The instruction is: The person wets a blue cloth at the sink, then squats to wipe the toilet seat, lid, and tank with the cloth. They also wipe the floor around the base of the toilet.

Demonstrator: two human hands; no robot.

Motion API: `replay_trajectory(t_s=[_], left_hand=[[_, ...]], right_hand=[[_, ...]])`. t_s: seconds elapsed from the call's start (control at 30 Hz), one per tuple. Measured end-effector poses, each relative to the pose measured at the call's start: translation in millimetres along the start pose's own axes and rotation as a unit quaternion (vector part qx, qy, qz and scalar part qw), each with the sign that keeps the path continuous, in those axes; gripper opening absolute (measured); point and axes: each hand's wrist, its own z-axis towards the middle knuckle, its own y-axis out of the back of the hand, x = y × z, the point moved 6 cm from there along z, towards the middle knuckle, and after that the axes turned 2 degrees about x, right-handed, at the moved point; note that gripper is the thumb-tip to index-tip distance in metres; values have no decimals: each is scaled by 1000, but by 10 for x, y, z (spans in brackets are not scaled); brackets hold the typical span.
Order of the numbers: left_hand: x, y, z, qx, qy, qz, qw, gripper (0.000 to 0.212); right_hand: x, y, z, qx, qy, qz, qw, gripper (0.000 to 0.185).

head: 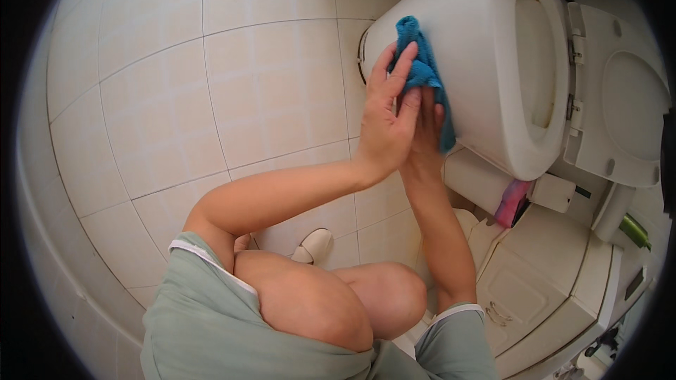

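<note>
A blue cloth (420,71) lies bunched against the outer side of a white ceramic toilet bowl (465,53). My left hand (388,108) has its fingers on the cloth's upper and left part, pinching its folds. Just to the right and partly behind it, my right hand (425,137) holds the lower part of the same cloth, its fingers partly hidden by the cloth and the left hand. The toilet seat and lid (618,95) are raised, leaving the bowl's opening exposed.
Pale square floor tiles (280,89) extend to the left. Beside the toilet stands a white bin (472,171) with a pink-purple bag (511,203) near it. A white cabinet (528,279) with metal handles is at lower right, and a green bottle or tube (635,231) lies beyond.
</note>
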Motion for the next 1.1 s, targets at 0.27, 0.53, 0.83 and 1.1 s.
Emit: replay_trajectory(t_s=[0.27,0.53,0.83,1.1], left_hand=[[973,279,93,0,148,22,989,45],[1110,85,-360,47,246,119,961,54],[-367,-194,-136,77,-138,32,987,56],[-1027,-328,749,86,-243,62,964,46]], right_hand=[[321,-512,-29,-31,100,-67,992,41],[122,-863,-584,130,43,298,945,40],[-246,320,-133,67,-68,89,991,44],[-732,1034,797,-20,-114,200,973,50]])
